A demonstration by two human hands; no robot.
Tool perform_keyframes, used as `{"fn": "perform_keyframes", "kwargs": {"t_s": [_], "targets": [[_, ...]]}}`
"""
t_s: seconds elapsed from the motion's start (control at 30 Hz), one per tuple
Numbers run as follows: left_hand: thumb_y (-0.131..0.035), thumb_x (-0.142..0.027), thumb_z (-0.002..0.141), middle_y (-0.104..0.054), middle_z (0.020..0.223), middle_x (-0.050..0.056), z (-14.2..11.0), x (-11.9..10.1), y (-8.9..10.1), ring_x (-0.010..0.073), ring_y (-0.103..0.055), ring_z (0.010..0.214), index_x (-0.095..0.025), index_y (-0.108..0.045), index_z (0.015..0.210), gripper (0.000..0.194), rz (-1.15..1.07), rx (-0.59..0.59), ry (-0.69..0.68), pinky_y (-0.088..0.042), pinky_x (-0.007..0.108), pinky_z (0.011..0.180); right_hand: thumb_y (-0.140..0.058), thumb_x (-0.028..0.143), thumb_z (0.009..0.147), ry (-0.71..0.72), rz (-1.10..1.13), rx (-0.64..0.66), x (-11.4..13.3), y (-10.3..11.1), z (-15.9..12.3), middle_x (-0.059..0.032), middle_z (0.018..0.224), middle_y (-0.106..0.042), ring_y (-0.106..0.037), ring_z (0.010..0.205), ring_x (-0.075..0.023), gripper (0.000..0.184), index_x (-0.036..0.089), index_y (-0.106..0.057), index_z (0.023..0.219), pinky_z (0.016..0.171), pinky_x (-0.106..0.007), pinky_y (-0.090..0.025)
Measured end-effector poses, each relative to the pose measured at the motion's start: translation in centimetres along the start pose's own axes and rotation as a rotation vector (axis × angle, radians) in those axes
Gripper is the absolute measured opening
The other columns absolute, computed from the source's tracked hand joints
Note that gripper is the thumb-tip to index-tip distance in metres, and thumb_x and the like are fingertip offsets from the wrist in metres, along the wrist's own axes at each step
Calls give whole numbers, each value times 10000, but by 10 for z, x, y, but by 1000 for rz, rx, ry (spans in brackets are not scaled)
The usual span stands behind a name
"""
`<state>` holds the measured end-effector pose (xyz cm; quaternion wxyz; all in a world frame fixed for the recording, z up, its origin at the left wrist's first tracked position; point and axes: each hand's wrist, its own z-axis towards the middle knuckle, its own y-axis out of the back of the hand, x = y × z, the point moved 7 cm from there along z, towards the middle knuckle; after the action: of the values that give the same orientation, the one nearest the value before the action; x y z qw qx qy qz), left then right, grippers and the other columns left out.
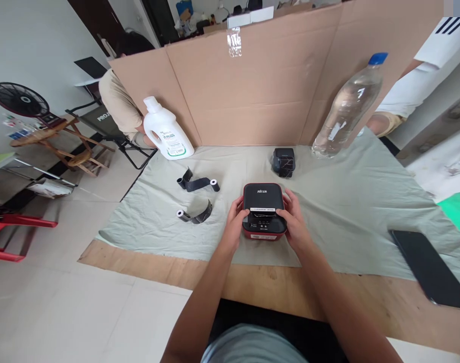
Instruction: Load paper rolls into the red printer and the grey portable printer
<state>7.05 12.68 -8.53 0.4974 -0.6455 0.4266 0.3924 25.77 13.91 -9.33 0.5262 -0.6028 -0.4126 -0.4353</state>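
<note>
**Printer in both hands, lid down, work at it judged unfinished**

Grip: the left hand (235, 224) and right hand (292, 218) are closed on the two sides of one red-and-black printer (264, 196), thumbs on top by the front edge of its lid. The printer sits upright on the cloth (328, 232), near the middle of the table's near side.

Progress: taking hold is done, and the lid appears to lie down over the body. Whether it is latched cannot be told, nor what is inside. With both hands on the machine, handling is judged in hand and its release not yet done.

Count, moving outward: two dark strips with rolls lie loose to the left, one nearer (195, 214), one farther (197, 184); neither is touched. One black packet (284, 162) stands beyond the printer, slightly right. One phone (430, 267) lies at the near right. One white jug (169, 131) stands at the far left, one clear bottle (347, 113) with a blue cap at the far right. One cardboard screen (252, 96) stands along the far edge. Two other people are partly visible, one beyond each end of it.
</note>
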Motion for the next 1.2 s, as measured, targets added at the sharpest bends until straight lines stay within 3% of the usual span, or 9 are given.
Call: {"fn": "perform_keyframes", "kwargs": {"t_s": [0.17, 0.37, 0.57, 0.83, 1.07, 1.2], "targets": [[-671, -246, 767, -672, 1320, 50, 7, -2, 3, 260, -579, 1306, -241, -622, 1184, 420, -2, 21, -3, -474, 377, 1073, -666, 378, 812, 47, 19, -26, -8, -1, -4, -36, 1510, -539, -478, 1423, -262, 573, 327, -504, 1360, 1200, -505, -384], [-634, -249, 779, -653, 1328, 38, 8, 4, 2, 244, -575, 1295, -249, -595, 1202, 425, -7, 19, -4, -474, 352, 1054, -573, 378, 838, 76, -28, -35, -12, -1, -3, -47, 1460, -584, -529, 1365, -279, 554, 306, -515, 1384, 1118, -502, -461], [-630, -238, 786, -666, 1300, 44, 5, 4, 0, 241, -576, 1293, -243, -591, 1214, 430, -23, -1, -51, -465, 360, 1060, -603, 301, 757, 94, -7, -58, -7, 0, -1, -42, 1458, -589, -526, 1371, -279, 603, 313, -558, 1359, 1158, -516, -415], [-657, -252, 788, -674, 1309, 49, 2, 0, 1, 252, -588, 1288, -240, -612, 1194, 409, -19, 16, -72, -465, 383, 1078, -600, 381, 826, 153, -40, -60, -12, 1, -5, -53, 1471, -580, -539, 1357, -274, 543, 307, -546, 1362, 1120, -498, -455], [-655, -356, 858, -639, 1407, 66, 1, 13, 3, 279, -535, 1379, -227, -633, 1277, 439, -88, 10, -70, -401, 429, 1180, -552, 426, 881, 180, -82, -90, -11, 1, -9, -55, 1499, -560, -519, 1386, -285, 529, 294, -542, 1394, 1154, -537, -427], [-590, -389, 937, -539, 1538, 57, -18, 12, 9, 282, -440, 1472, -237, -598, 1392, 480, 65, 32, -138, -313, 447, 1255, -521, 447, 950, 197, -153, 32, -11, 5, -35, -27, 1582, -481, -437, 1469, -286, 552, 323, -494, 1487, 1224, -549, -348]]}}
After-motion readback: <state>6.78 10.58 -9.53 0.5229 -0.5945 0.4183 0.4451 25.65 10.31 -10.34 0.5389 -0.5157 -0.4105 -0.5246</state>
